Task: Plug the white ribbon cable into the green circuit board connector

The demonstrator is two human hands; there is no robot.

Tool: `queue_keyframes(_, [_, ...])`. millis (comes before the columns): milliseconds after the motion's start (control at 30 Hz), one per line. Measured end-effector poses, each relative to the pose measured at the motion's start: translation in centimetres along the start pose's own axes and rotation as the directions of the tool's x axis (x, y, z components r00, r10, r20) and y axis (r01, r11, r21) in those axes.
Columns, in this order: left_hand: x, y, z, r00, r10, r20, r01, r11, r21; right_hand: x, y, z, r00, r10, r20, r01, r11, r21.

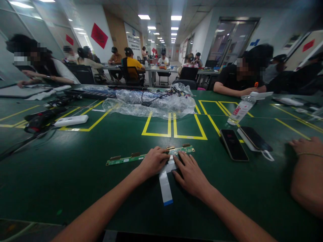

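A long, narrow green circuit board (131, 158) lies slightly slanted on the table in front of me, with brownish tabs along its far edge. A white flat ribbon cable (166, 190) runs from the board's near edge towards me, folded once, its free end blue. My left hand (154, 162) is closed at the cable's left side, fingertips over the board. From the right, my right hand (189, 172) grips the cable near the same spot, fingers bent onto the board and thumb by the fold. The fingers partly cover the joint between cable and board.
Bubble wrap (156, 102) with black cables lies across the far middle. Two phones (234, 145) and a plastic bottle (241, 109) stand to the right, near another person's arm (309, 178). A black device (42, 119) and a white handheld object (72, 121) lie left. Yellow tape marks the green table.
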State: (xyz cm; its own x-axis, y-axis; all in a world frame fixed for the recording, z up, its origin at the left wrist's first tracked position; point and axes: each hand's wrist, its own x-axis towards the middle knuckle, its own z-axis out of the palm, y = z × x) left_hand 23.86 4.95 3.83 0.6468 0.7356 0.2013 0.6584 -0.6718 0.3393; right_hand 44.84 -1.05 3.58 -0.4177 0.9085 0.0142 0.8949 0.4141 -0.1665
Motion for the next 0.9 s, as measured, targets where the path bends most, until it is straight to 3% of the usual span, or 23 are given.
queue_keyframes(900, [-0.02,-0.65,0.73,0.997,0.057,-0.061,-0.062,0.994,-0.087,0.24,-0.83,0.45,1.0,0.0,-0.03,-0.001,0.999,-0.047])
